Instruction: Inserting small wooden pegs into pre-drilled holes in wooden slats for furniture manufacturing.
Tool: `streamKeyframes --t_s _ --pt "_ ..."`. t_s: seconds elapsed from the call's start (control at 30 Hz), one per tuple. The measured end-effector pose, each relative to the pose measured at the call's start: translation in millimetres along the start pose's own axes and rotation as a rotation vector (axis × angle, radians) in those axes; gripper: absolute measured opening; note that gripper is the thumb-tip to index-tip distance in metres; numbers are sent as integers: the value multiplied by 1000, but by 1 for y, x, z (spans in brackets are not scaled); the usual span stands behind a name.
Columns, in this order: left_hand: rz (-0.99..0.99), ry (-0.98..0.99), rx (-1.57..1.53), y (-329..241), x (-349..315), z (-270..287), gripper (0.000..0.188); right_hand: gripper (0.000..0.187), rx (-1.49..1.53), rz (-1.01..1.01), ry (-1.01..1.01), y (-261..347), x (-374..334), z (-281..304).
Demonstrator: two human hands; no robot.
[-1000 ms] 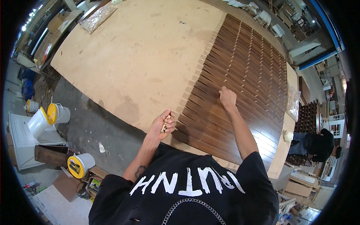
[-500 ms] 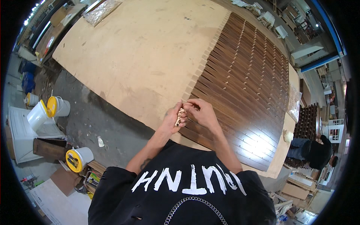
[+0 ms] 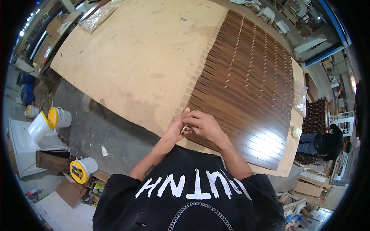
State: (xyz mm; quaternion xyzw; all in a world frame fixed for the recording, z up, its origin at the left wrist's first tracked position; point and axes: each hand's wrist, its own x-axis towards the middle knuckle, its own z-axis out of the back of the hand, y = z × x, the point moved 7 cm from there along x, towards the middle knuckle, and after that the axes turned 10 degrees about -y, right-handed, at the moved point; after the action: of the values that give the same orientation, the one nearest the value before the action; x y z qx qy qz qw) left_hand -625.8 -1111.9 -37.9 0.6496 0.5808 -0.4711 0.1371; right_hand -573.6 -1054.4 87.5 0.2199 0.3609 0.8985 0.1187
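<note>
woodworking workshop. a large plywood worktable (image 3: 135,69) carries a panel of dark wooden slats (image 3: 246,88). left of the table, plastic buckets (image 3: 58,117) stand on a concrete floor (image 3: 111,133). right of it, stacked timber pieces (image 3: 312,188).

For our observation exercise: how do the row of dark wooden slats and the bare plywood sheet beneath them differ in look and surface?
The dark wooden slats are deep brown and glossy, catching glare; the plywood sheet is pale tan, matt and smudged. The slats are many narrow strips laid side by side; the sheet is one broad panel. Both lie flat and are wood.
</note>
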Motion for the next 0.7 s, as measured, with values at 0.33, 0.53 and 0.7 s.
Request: streamKeyframes --t_s 0.33,0.53,0.7 --pt "122 158 -132 18 9 -2 38 16 -96 -41 91 -8 -1 2" --pt "48 80 -65 11 3 -10 39 13 -64 -196 -24 -32 -15 4" --pt "-17 226 -154 -7 6 -13 41 11 138 -640 -470 -127 -7 77"
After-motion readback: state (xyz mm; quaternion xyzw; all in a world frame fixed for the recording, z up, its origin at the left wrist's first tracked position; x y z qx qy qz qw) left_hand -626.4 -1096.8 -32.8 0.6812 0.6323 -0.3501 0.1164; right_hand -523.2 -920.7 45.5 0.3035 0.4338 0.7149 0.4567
